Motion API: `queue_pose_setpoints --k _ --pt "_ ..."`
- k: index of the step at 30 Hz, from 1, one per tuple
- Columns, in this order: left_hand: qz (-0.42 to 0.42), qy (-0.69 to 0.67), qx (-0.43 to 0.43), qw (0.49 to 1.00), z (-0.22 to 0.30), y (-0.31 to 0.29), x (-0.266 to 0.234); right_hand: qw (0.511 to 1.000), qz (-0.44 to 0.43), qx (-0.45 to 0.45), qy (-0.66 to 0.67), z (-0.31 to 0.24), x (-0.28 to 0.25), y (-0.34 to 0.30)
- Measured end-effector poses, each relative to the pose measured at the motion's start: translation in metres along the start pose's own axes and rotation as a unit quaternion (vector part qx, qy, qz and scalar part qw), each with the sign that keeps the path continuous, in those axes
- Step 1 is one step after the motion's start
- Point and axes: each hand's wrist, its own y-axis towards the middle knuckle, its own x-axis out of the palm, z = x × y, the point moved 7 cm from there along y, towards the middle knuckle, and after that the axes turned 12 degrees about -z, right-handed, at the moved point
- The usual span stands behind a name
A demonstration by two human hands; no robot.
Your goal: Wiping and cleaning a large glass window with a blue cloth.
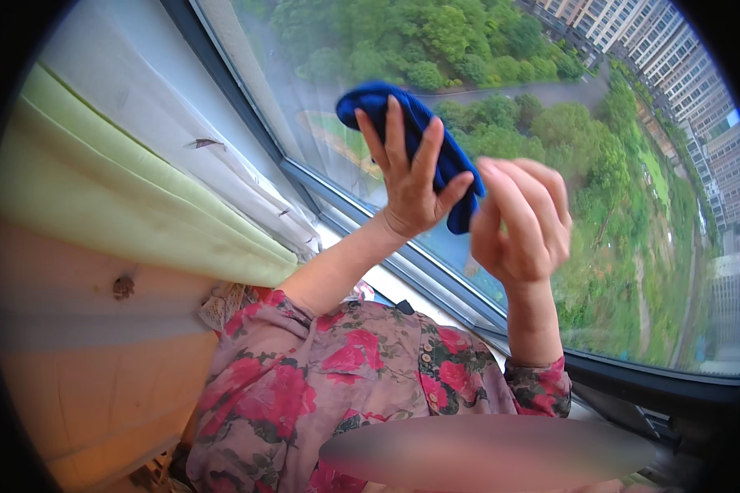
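Observation:
My left hand [411,177] is raised flat against the window glass [600,164], fingers spread, pressing a blue cloth [386,103] onto the pane. The cloth shows above and to the right of the palm, folded into a thick pad. My right hand [522,218] hovers just right of it, fingers loosely curled, its fingertips near the cloth's lower right end; whether they touch it I cannot tell. Both forearms come out of floral pink sleeves [337,370].
A dark window frame [436,283] runs diagonally below my hands. White and pale green curtains [156,189] hang on the left beside a peach wall [74,345]. Trees and tall buildings lie far below outside the glass.

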Motion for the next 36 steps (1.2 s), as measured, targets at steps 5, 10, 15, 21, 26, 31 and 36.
queue_pose_setpoints --k 5,10,15,21,26,31,36 --pt "0.095 -0.020 0.042 0.994 -0.009 0.055 -0.024 0.998 0.059 -0.032 -0.019 0.006 0.012 0.021" --pt "0.041 0.048 0.084 0.994 -0.007 -0.013 0.000 0.998 0.055 -0.039 -0.005 0.002 -0.011 0.012" --pt "-0.005 0.058 0.115 0.992 -0.043 -0.017 -0.006 0.999 0.039 -0.031 -0.009 0.002 -0.021 0.014" --pt "0.116 0.015 -0.092 0.989 -0.080 0.041 -0.045 1.000 0.003 -0.003 0.000 0.004 -0.024 0.024" --pt "0.003 0.047 0.029 0.998 -0.045 -0.015 -0.012 1.000 -0.011 0.013 -0.007 0.006 -0.025 0.028" --pt "0.016 0.043 0.024 0.999 -0.085 0.021 -0.029 0.999 -0.024 0.023 -0.010 0.009 -0.027 0.025" --pt "0.101 0.014 -0.244 0.964 -0.143 0.017 -0.048 0.999 -0.025 0.026 0.003 0.007 -0.024 0.026"
